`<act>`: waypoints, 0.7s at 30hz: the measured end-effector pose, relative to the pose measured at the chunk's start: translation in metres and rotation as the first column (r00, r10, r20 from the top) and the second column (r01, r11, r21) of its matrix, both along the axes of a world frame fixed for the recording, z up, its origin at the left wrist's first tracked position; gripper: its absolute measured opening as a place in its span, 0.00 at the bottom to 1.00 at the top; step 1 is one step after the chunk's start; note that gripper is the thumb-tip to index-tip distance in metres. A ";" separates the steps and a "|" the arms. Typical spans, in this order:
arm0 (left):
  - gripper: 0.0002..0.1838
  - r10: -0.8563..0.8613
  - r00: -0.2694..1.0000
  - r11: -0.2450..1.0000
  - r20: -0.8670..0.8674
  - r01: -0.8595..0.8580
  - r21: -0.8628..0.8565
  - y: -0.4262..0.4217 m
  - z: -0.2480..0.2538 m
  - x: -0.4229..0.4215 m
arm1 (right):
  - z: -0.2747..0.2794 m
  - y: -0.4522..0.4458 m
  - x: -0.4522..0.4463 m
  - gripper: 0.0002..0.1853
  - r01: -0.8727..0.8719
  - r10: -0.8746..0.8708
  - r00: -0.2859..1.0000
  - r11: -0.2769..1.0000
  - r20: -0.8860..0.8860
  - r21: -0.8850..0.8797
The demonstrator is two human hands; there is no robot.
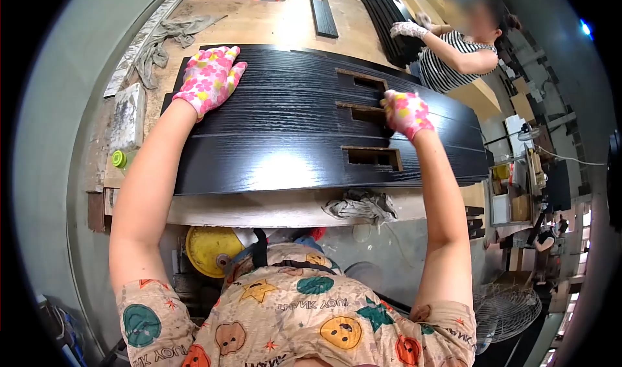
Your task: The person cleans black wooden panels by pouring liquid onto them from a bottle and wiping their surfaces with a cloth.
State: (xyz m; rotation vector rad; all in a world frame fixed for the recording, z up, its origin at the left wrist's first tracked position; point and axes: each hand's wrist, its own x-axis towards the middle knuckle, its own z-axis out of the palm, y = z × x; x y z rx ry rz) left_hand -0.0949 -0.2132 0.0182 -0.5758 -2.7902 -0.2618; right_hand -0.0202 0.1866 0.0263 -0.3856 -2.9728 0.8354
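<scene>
Boards [265, 117] lie on our tabletop [285, 26]; our left hand [209, 80] rests open on their left end, our right hand [407, 113] curls at the slots [372, 158], its grip's contents unclear.

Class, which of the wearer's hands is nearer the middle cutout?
Right. The right hand is beside the middle cutout; the left hand rests near the left end of the black boards.

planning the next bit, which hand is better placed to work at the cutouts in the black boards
Probably the right hand: it is beside the two farther cutouts, while the left hand rests toward the other end of the black boards.
</scene>
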 end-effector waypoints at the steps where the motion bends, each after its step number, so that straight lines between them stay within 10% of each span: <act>1: 0.25 0.000 1.000 1.000 0.003 0.000 0.003 0.000 -0.002 -0.003 | 0.017 -0.027 0.013 0.08 -0.211 0.230 0.973 0.921 -0.019 0.329; 2: 0.25 0.001 1.000 1.000 0.015 -0.001 0.001 -0.001 -0.001 -0.002 | 0.035 -0.058 0.031 0.08 -0.370 0.436 0.899 0.702 0.044 0.609; 4: 0.26 -0.013 0.999 1.000 0.036 0.013 0.007 0.000 0.004 0.001 | 0.037 -0.050 0.027 0.13 -0.286 0.302 0.953 0.868 0.025 0.407; 11: 0.26 0.027 0.999 0.999 0.020 -0.027 -0.019 0.000 -0.002 0.000 | 0.041 0.025 0.095 0.13 0.047 -0.155 0.983 0.733 0.100 0.679; 14: 0.26 0.025 1.000 0.999 -0.012 -0.026 -0.031 0.001 -0.005 -0.003 | 0.046 -0.066 0.094 0.19 -0.024 -0.075 0.979 0.881 0.190 0.472; 19: 0.26 -0.014 0.998 0.998 -0.058 0.010 -0.068 -0.004 -0.010 -0.011 | 0.016 -0.199 0.087 0.06 -0.482 0.578 0.810 0.754 -0.102 0.446; 21: 0.26 -0.017 0.999 0.998 -0.048 0.014 -0.060 -0.003 -0.009 -0.011 | 0.011 -0.204 0.095 0.06 -0.494 0.580 0.788 0.796 -0.206 0.349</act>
